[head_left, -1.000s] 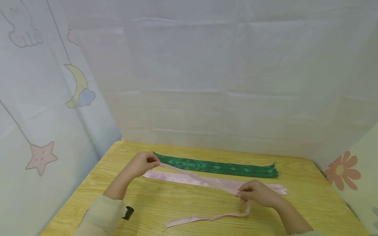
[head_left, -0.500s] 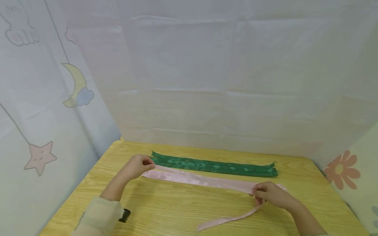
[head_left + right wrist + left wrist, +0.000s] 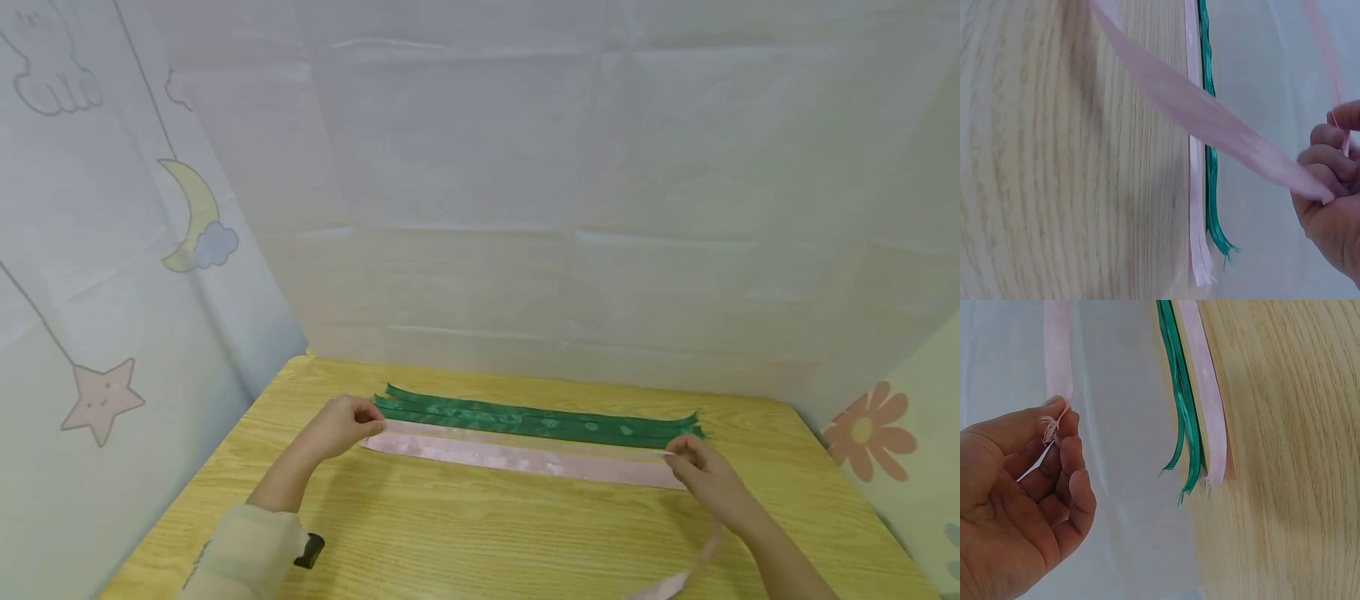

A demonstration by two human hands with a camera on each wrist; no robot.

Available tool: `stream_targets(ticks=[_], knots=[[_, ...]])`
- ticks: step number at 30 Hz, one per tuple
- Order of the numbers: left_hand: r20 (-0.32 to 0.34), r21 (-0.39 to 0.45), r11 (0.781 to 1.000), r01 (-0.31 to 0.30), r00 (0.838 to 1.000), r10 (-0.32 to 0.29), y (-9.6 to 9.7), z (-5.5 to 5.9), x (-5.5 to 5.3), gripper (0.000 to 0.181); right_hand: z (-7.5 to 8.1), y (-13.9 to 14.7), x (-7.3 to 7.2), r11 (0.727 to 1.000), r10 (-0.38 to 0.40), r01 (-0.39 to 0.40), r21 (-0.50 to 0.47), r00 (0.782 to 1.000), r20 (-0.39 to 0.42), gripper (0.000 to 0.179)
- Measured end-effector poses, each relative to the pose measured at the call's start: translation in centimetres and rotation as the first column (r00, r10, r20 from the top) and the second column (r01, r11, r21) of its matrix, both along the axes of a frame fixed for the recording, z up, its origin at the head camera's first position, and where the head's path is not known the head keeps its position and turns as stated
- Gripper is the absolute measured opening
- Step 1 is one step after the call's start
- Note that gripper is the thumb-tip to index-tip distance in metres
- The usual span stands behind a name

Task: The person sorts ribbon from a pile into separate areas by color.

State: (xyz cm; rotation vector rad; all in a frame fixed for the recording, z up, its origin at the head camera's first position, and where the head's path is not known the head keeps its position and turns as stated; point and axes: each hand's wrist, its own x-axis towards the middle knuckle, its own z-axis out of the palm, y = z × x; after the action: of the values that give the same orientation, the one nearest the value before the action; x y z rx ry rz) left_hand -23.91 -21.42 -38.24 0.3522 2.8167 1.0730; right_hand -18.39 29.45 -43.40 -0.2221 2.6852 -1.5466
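Note:
My left hand (image 3: 339,429) pinches the frayed end of a pink ribbon (image 3: 1058,350) between thumb and forefinger, its other fingers curled loosely. Farther along the same ribbon, my right hand (image 3: 708,479) holds it, so a stretch runs between both hands just above the table. Past the right hand, a loose tail (image 3: 1204,119) droops toward the table's front. Below the held stretch lies another pink ribbon (image 3: 525,463), flat on the wood. Behind it are green ribbons (image 3: 540,422) laid side by side, their ends frayed. My right fingertips are partly cut off in the right wrist view.
The table (image 3: 450,533) has a light wood grain. A pale wall sheet (image 3: 480,208) rises behind it, and a printed sheet with a moon (image 3: 197,204) stands at the left. A black buckle-like piece (image 3: 309,551) shows beside the left sleeve.
My right hand has slid to the right and slightly farther back, drawing the held stretch longer and straighter. The loose tail has swung right. My left hand has shifted slightly left.

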Motion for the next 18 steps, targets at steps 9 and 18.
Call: stream_targets(ticks=[9,18], knots=[[-0.006,-0.013,1.0,0.0,1.0,0.0,-0.2,-0.5,-0.1,0.009,0.7,-0.1,0.3,0.937,-0.249,0.274,0.217,0.959,-0.135,0.035],[0.02,-0.027,1.0,0.014,1.0,-0.013,0.0,-0.6,0.0,0.008,0.4,0.9,0.6,0.798,-0.226,0.262,0.544,0.965,-0.133,0.045]])
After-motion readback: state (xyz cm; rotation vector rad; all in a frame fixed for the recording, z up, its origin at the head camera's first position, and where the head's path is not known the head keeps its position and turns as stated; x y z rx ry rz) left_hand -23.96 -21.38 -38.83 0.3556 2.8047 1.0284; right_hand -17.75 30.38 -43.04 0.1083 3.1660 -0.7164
